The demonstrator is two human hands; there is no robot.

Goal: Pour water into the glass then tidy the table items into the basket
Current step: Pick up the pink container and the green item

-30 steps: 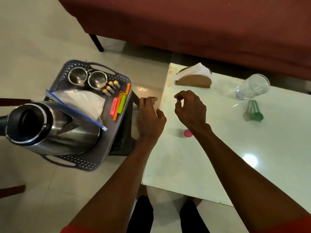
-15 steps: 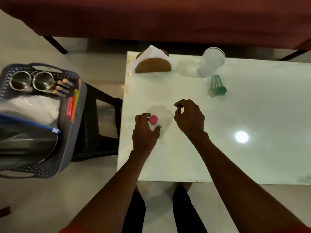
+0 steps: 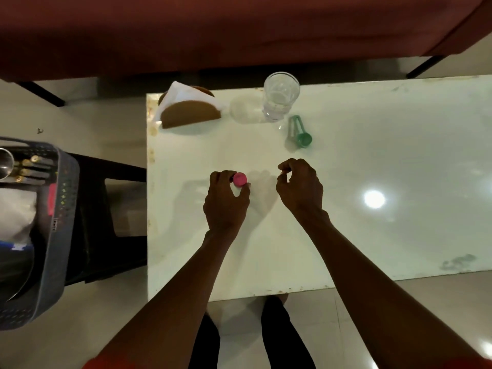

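My left hand (image 3: 226, 201) is closed around a small white bottle with a pink cap (image 3: 239, 179), standing on the white table (image 3: 346, 235). My right hand (image 3: 299, 187) hovers just to its right, fingers curled, holding nothing. A clear glass (image 3: 279, 97) with water in it stands at the table's far edge. A green-capped tube (image 3: 299, 131) lies beside it. A brown napkin holder (image 3: 189, 113) with white napkins sits at the far left corner. The grey basket (image 3: 57, 235) is on a dark stool at the left.
The basket holds a steel cup (image 3: 5, 163), several small gold-capped tubes (image 3: 32, 169), a plastic bag (image 3: 16, 214) and a steel kettle at the frame's edge. A dark red sofa (image 3: 239, 33) runs along the far side. My legs stand at the table's near edge.
The view swung right, so the basket slid to the left edge. My left hand moved from the table's left edge onto the pink-capped bottle and closed on it. My right hand stayed curled.
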